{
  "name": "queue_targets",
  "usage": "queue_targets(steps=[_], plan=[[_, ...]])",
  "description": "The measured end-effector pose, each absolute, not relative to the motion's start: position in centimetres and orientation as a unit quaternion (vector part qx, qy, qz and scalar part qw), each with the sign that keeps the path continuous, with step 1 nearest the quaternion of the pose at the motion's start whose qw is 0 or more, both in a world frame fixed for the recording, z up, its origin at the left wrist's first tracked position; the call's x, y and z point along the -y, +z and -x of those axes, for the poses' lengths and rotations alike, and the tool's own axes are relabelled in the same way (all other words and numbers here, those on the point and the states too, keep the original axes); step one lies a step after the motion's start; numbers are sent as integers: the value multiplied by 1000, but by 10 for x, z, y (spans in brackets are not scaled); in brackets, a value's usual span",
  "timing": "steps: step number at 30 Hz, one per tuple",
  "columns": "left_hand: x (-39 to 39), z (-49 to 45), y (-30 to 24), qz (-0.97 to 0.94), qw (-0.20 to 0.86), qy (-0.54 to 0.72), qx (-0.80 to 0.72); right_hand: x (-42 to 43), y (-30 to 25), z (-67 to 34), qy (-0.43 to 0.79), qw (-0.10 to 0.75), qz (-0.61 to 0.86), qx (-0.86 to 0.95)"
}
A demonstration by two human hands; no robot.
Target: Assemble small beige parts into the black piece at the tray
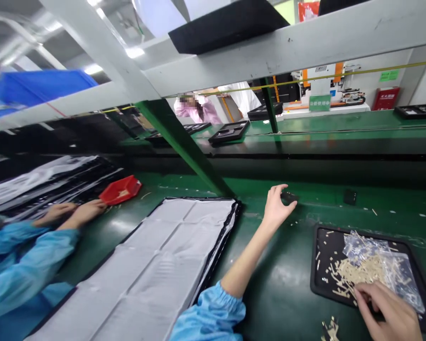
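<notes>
My left hand [277, 207] reaches out over the green bench, thumb and forefinger curved around a small black block [289, 197]. Down at the right, my right hand [388, 308] has its fingertips drawn together at the near edge of a heap of small beige strips [362, 271]; what is between them is too small to make out. These strips lie in a black tray [317, 274] along with clear plastic bags [399, 274]. Another small black block [350, 197] rests on the bench beyond the tray.
A stack topped with a white sheet [163, 255] lies left of my left arm. Further left, a co-worker's hands [87, 211] are beside a red bin [120, 190]. A green post [188, 151] slants down to the bench. Small metallic pieces [330, 329] lie at the near edge.
</notes>
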State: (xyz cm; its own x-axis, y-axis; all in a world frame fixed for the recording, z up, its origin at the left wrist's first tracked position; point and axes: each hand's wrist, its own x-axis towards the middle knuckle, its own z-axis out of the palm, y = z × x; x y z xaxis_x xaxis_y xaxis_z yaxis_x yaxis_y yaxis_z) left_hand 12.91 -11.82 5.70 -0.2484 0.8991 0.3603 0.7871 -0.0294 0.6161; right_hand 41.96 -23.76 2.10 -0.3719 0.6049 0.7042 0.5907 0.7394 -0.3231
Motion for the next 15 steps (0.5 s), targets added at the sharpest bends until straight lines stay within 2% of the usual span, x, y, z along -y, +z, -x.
queue_targets(steps=[4,6,15], plan=[[150,-145,54,-671,101,169,-715,237,26,-415,24,454,339,824],[154,-143,48,-698,109,102,-700,238,26,-413,34,457,343,820],[134,-120,37,-761,197,119,-606,236,16,-413,66,411,388,822]])
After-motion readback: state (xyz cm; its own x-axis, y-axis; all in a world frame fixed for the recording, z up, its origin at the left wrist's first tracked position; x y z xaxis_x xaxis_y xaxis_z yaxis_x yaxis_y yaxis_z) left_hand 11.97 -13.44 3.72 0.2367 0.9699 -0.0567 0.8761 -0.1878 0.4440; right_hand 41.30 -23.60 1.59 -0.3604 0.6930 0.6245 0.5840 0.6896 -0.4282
